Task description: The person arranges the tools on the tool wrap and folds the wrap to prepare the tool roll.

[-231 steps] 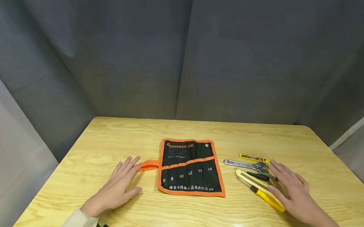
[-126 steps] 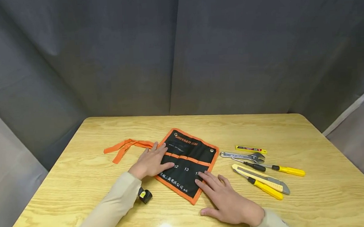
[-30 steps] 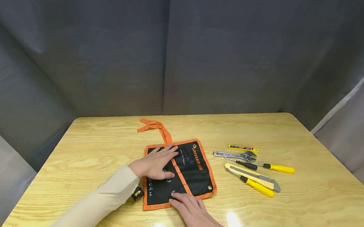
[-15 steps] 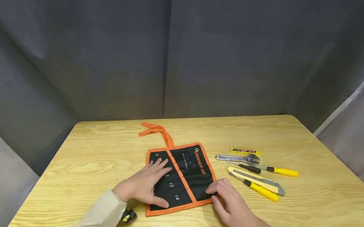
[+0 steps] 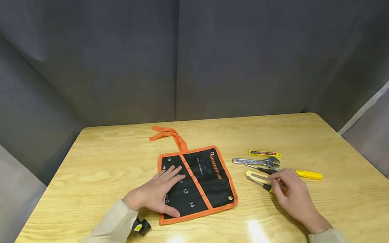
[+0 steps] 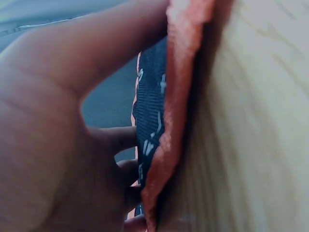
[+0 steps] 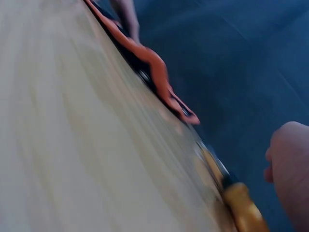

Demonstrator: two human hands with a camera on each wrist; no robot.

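A black tool pouch (image 5: 214, 183) with orange edging lies flat on the table, turned so that its pocket numbers run down the left side. My left hand (image 5: 155, 195) rests on it with fingers spread, thumb near the lower edge. My right hand (image 5: 294, 197) hangs over the tools, its fingers loosely bent and holding nothing. Beneath it lie a yellow utility knife (image 5: 254, 176) and a yellow-handled screwdriver (image 5: 267, 187), both partly hidden. In the right wrist view that screwdriver (image 7: 244, 210) lies apart from the bent fingers (image 7: 289, 150).
Beyond the right hand are an adjustable wrench (image 5: 249, 161), a black-handled screwdriver (image 5: 264, 170), another yellow-handled screwdriver (image 5: 311, 175) and a flat yellow strip (image 5: 264, 153). Orange ties (image 5: 168, 132) stretch from the pouch towards the back. Grey curtains (image 5: 244, 60) stand behind the wooden table (image 5: 101, 170).
Over the earlier frames the pouch has been turned about a quarter turn, its ties swinging from the left to the back. Lately my right hand has left the pouch and moved right over the tools.
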